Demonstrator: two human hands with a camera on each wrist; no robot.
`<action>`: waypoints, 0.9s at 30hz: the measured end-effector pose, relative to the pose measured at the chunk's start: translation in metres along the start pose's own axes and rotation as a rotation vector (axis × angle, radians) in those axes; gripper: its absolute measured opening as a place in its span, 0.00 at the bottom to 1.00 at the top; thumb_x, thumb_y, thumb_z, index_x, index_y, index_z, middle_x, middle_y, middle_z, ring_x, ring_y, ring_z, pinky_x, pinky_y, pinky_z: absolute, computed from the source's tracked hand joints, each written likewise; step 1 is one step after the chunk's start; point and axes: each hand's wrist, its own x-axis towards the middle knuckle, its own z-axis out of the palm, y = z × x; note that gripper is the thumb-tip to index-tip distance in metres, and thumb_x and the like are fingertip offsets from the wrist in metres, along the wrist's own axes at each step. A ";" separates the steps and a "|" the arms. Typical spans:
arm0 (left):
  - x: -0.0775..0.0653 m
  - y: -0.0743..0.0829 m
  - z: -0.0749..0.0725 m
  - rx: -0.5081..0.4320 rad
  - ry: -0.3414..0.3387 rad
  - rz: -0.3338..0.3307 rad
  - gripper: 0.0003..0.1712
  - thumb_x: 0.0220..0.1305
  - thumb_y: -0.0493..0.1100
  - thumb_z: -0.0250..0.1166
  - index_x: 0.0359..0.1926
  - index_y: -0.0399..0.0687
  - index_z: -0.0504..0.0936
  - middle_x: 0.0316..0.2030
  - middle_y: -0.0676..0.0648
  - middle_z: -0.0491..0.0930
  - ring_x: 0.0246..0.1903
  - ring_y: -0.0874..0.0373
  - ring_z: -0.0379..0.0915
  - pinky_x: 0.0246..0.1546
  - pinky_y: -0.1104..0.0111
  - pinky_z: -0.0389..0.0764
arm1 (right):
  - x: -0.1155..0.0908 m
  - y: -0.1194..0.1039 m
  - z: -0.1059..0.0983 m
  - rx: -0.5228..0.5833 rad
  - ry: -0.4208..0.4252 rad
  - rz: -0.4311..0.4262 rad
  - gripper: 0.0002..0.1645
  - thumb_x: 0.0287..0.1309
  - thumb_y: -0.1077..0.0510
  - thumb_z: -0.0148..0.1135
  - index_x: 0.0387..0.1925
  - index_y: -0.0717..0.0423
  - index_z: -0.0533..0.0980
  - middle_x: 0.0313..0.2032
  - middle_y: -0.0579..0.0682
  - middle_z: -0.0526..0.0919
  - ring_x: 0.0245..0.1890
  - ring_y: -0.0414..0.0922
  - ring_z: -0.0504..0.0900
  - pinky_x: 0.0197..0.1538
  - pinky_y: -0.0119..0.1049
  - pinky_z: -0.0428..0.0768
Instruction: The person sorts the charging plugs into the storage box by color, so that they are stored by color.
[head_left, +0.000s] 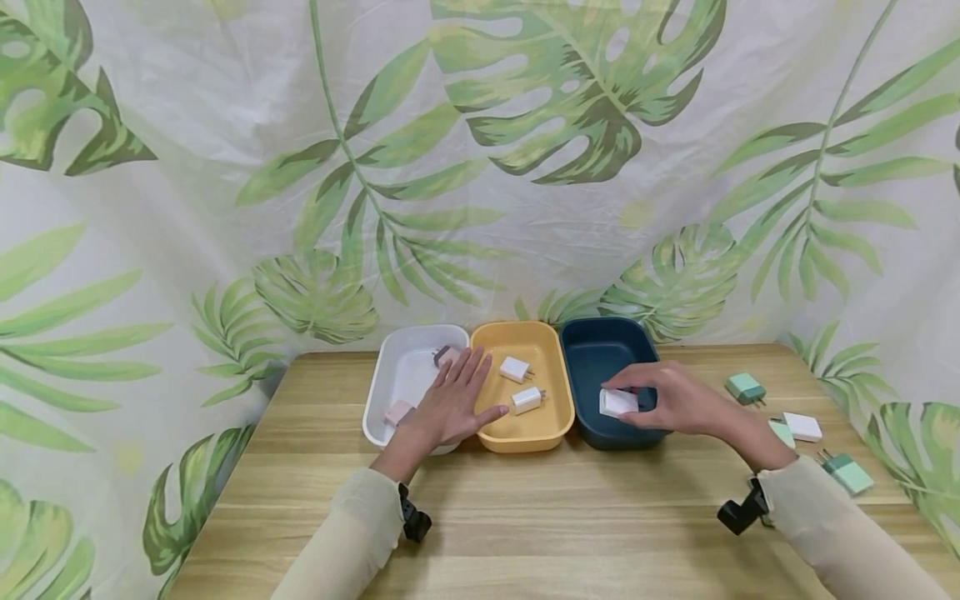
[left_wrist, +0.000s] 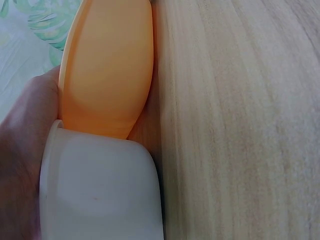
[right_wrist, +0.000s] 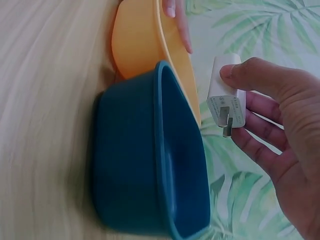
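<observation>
Wood-grain counter. Toward back, side by side: white plastic bin, yellow plastic bin, dark blue plastic bin. Right side, loose: two-tone green plug chargers, some partly hidden, plus white charger.

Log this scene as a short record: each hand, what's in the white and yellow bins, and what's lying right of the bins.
Right hand: pinches a white charger over the blue bin
Left hand: fingers spread over the white bin and yellow bin
White bin: two pinkish chargers
Yellow bin: two white chargers
Table, right: green chargers, another white one
</observation>
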 end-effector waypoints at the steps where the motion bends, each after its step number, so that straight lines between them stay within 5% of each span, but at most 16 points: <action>1: 0.000 0.000 0.000 -0.003 0.001 0.000 0.56 0.75 0.74 0.49 0.86 0.43 0.45 0.86 0.41 0.38 0.85 0.42 0.33 0.81 0.43 0.45 | 0.003 0.000 0.001 0.007 -0.001 -0.003 0.25 0.51 0.64 0.82 0.53 0.56 0.88 0.48 0.50 0.91 0.40 0.42 0.88 0.37 0.42 0.87; 27: 0.002 0.000 -0.001 0.019 -0.013 -0.007 0.57 0.75 0.76 0.46 0.86 0.45 0.42 0.86 0.41 0.38 0.85 0.45 0.32 0.82 0.44 0.44 | 0.064 -0.006 0.037 0.119 -0.077 0.031 0.23 0.58 0.61 0.79 0.55 0.58 0.87 0.52 0.52 0.90 0.45 0.42 0.88 0.46 0.43 0.89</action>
